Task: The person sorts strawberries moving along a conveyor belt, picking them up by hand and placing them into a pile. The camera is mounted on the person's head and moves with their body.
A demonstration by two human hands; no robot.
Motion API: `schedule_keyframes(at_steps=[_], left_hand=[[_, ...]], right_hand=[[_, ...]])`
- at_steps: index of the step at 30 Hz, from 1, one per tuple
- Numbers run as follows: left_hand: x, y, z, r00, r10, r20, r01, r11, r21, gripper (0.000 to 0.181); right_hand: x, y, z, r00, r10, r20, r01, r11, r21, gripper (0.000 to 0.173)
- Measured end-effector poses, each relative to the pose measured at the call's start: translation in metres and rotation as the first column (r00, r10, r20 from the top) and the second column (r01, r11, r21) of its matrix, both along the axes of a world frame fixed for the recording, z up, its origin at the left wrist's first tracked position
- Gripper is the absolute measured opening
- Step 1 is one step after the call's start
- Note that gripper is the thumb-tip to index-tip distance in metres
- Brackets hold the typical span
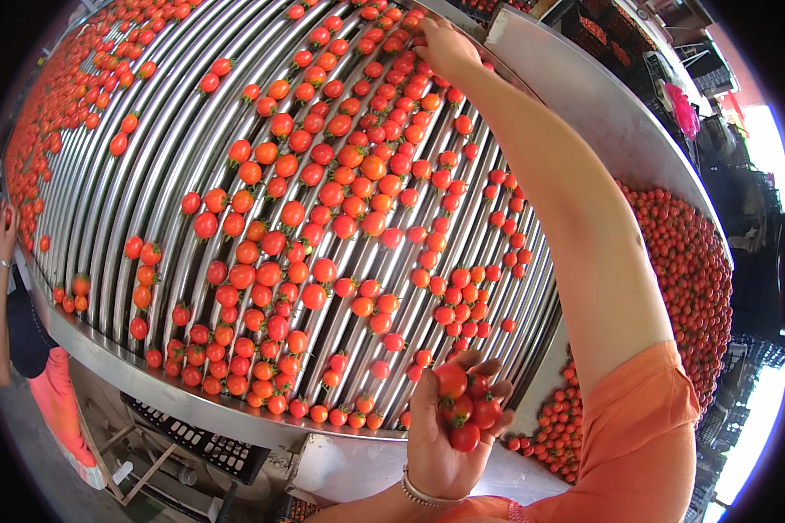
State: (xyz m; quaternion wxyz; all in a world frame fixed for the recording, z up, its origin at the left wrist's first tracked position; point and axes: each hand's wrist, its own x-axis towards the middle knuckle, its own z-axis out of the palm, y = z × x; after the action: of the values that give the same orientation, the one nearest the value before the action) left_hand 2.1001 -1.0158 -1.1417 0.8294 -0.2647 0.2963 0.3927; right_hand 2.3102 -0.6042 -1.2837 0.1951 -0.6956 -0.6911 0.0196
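My left hand is turned palm up at the near edge of the roller conveyor. Several small red tomatoes lie cupped in its palm and curled fingers. A beaded bracelet circles that wrist. My right arm stretches across the rollers, and my right hand is at the far side, over a dense row of red tomatoes. Its fingers bend down by the tomatoes; whether they grip one is hidden. Red and orange tomatoes, some with green calyxes, lie in the grooves between the steel rollers.
A large heap of tomatoes lies to the right, beside a metal side wall. Another person's hands are at the left edge. A black plastic crate is below the conveyor's near rim. More crates stand at the back right.
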Motion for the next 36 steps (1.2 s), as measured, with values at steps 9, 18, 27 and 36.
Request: schedule_keyframes(at_steps=[9,18,27,36], left_hand=[[0.004,0.013,-0.023,0.939,0.314,-0.140,-0.291,0.943,0.164,0.050],[0.011,0.008,-0.033,0.958,0.267,0.102,-0.286,0.914,0.289,0.046],[0.017,0.011,-0.030,0.941,0.293,0.169,-0.336,0.869,0.363,0.040],[0.026,-0.004,-0.038,0.917,0.319,0.238,-0.380,0.879,0.288,0.058]], right_hand=[[-0.075,-0.297,0.081,0.141,-0.159,-0.977,-0.167,0.969,-0.182,0.031],[-0.061,-0.361,0.123,0.483,0.267,-0.834,-0.540,0.841,-0.043,0.073],[-0.112,-0.175,0.051,0.798,0.458,-0.392,-0.503,0.864,-0.013,0.024],[-0.127,-0.163,0.036,0.714,0.689,-0.126,-0.698,0.714,-0.050,0.026]])
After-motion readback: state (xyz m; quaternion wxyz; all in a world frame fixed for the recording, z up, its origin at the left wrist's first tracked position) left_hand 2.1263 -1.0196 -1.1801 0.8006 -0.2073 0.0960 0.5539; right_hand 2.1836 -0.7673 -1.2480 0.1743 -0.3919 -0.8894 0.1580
